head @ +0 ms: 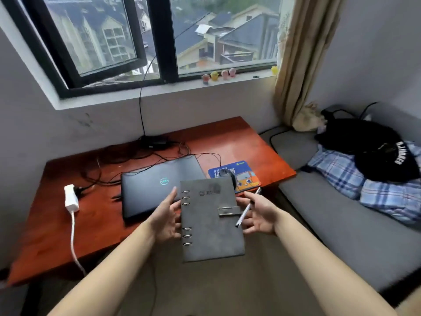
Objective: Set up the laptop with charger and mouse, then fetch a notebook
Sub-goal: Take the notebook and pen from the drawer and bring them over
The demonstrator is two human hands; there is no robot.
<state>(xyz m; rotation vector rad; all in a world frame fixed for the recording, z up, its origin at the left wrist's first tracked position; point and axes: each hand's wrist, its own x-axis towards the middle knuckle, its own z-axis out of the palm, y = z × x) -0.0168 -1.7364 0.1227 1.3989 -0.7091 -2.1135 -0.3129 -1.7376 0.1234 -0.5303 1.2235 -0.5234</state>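
Here, a grey notebook (210,218) is held in the air by both hands, near the desk (109,215) edge.
The left hand (165,218) fingers grasp its ring side; the right hand (258,215) grasps the clasp side and also a pen (247,208). Behind lie the closed laptop (150,185), then the mouse (226,173) on its pad at right.

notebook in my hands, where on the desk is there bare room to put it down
The grey ring-bound notebook fits best on the bare red-brown desk between the white power strip and the closed black laptop. Also free: the far right corner behind the blue mouse pad. Black cables crowd the back left.
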